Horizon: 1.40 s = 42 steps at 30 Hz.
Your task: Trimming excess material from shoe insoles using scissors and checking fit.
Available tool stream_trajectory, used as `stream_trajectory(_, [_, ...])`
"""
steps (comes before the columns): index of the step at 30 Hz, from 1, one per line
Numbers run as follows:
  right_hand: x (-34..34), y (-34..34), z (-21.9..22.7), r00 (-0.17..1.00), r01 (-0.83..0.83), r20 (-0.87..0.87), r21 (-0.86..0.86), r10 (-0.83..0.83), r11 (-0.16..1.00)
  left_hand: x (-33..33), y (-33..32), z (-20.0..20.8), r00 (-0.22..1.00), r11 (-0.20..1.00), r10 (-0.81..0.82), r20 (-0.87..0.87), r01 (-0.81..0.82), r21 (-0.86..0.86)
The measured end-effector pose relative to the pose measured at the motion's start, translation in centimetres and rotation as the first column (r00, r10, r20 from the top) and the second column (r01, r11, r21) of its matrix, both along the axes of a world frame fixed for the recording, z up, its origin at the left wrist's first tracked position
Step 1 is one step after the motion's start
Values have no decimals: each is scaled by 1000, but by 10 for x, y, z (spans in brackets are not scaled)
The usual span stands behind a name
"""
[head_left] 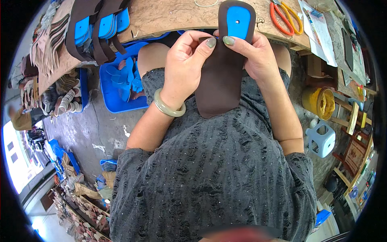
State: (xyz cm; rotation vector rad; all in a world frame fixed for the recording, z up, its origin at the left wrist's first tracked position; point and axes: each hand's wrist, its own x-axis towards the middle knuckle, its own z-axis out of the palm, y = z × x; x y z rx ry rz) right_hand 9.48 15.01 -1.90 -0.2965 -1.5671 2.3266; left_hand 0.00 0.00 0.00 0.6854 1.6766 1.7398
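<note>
A long dark brown insole-shaped piece (219, 84) hangs in front of my lap, its far end lying over the table edge. On that far end sits a bright blue heel-shaped pad (238, 22) with a small hole in it. My left hand (186, 60) pinches the piece's left edge between thumb and fingers. My right hand (258, 54) grips it from the right side, with the thumb on top beside the blue pad and the fingers mostly hidden behind. The two thumb tips are close together. A pale bangle circles my left wrist.
Stacked brown pieces with blue pads (102, 26) lie on the wooden table (169, 16) at left. Orange-handled scissors (287, 18) rest at right. A blue bin (105, 94) of blue scraps stands below. A yellow bucket (312, 103) and a pale stool (321, 139) are on the right.
</note>
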Motion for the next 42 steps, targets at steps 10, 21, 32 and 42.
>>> stream_trajectory(10, [7, -2, -3, 994, -26, -108, -131, 11, 991, -9, 9, -8, 869, 954, -237, 434, 125, 271])
stream_trajectory(21, [14, -9, 4, 979, 14, -204, 70, 0, 997, -1, 17, 2, 778, 931, -343, 527, 209, 298])
stream_trajectory(32, [4, -9, 17, 975, 209, -53, -97, -215, 973, -8, 7, 8, 971, 990, 30, -238, 4, 143])
stream_trajectory(42, [-6, -12, 8, 993, 97, -35, -306, -113, 947, -8, 19, -15, 973, 986, 48, -227, -10, 165])
